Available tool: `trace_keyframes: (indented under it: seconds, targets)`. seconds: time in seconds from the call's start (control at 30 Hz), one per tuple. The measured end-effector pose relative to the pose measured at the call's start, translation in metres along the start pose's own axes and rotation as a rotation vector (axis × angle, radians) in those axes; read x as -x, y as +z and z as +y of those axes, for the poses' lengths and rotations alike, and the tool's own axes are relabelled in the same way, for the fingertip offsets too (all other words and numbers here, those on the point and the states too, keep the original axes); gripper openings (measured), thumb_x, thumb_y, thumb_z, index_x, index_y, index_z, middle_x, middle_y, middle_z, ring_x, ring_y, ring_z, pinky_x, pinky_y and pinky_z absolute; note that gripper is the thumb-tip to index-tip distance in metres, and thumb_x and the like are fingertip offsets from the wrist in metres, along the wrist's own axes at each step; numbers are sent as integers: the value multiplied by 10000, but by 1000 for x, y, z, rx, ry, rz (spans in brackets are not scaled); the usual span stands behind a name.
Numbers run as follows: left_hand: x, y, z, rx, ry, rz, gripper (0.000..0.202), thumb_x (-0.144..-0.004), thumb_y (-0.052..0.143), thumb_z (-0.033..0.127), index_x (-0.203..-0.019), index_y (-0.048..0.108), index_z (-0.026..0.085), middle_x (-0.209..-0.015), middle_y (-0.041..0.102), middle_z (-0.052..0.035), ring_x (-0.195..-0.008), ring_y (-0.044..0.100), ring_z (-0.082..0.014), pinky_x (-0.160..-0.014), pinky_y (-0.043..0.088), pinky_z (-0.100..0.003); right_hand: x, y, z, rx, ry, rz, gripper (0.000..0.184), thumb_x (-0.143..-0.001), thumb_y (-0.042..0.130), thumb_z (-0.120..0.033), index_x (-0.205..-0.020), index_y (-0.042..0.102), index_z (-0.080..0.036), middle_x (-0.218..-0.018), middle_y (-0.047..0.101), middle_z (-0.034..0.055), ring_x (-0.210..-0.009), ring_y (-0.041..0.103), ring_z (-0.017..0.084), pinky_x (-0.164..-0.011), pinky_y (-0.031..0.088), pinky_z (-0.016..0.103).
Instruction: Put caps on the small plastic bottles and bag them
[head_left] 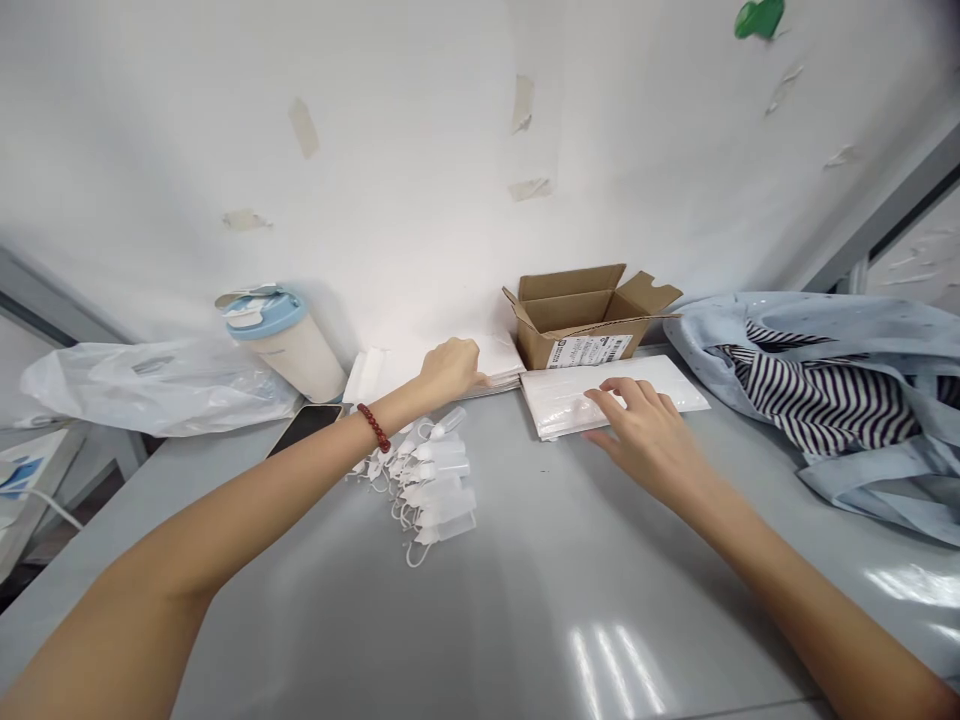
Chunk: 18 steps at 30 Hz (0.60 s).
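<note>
My left hand point(452, 368), with a dark red bead bracelet point(374, 428) on the wrist, is closed over a stack of flat white sheets or envelopes point(496, 354) by the wall. Its fingertips are turned away, so what they pinch is hidden. To the right, my right hand point(646, 432) is over a flat stack of glossy white plastic packets point(559, 405), thumb and fingers apart and curved; the fingertips are at the packets' surface. A pile of small translucent squeeze bottles point(442, 490) with white looped caps lies on the grey table below my left hand.
An open cardboard box point(589, 315) stands behind the packets. At left are a tilted blue-lidded tumbler point(296, 345), a plastic bag point(157, 385) and a phone point(300, 428). A light blue cloth bag point(832, 380) with striped fabric lies right on the grey table point(360, 620).
</note>
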<state>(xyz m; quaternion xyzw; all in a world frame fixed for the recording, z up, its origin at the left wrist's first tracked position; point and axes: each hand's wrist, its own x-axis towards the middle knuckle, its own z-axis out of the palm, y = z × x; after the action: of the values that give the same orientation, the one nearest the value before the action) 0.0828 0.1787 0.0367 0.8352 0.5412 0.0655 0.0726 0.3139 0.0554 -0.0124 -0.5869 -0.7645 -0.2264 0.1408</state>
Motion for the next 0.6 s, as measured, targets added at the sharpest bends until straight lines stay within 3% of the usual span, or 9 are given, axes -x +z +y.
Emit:
trace_keyframes:
  seconds: [0.13, 0.27, 0.4, 0.6]
  targets:
    - [-4, -5, -5, -94, 23, -1, 249, -737, 671, 376, -747, 638, 129, -814, 664, -124, -751, 619, -255, -582, 403, -289, 1, -3, -8, -65, -25, 14, 269, -838, 525, -207, -1091, 577, -131, -1080, 586, 169, -930, 544, 304, -710, 456, 408]
    - [0, -3, -6, -196, 120, -11, 108, -794, 572, 194, -823, 649, 124, -866, 659, -120, -771, 621, -239, -614, 422, -294, 1, -2, -12, -104, -34, 19, 293, -826, 553, -193, -1109, 553, -120, -1066, 589, 163, -916, 558, 298, -707, 465, 397]
    - [11, 0, 1, -323, 218, 13, 218, -769, 476, 2, -902, 625, 88, -948, 628, -159, -870, 606, -253, -665, 444, -310, 2, -3, -16, -143, -60, 36, 291, -848, 537, -210, -1125, 528, -124, -1072, 585, 168, -922, 560, 299, -711, 469, 400]
    - [31, -8, 13, -475, 251, 96, 356, -680, 409, -149, -922, 574, 52, -892, 599, -165, -824, 598, -245, -610, 462, -293, 3, -9, -25, -262, -82, 54, 359, -874, 528, -268, -1195, 476, -117, -1108, 576, 181, -969, 567, 302, -760, 490, 433]
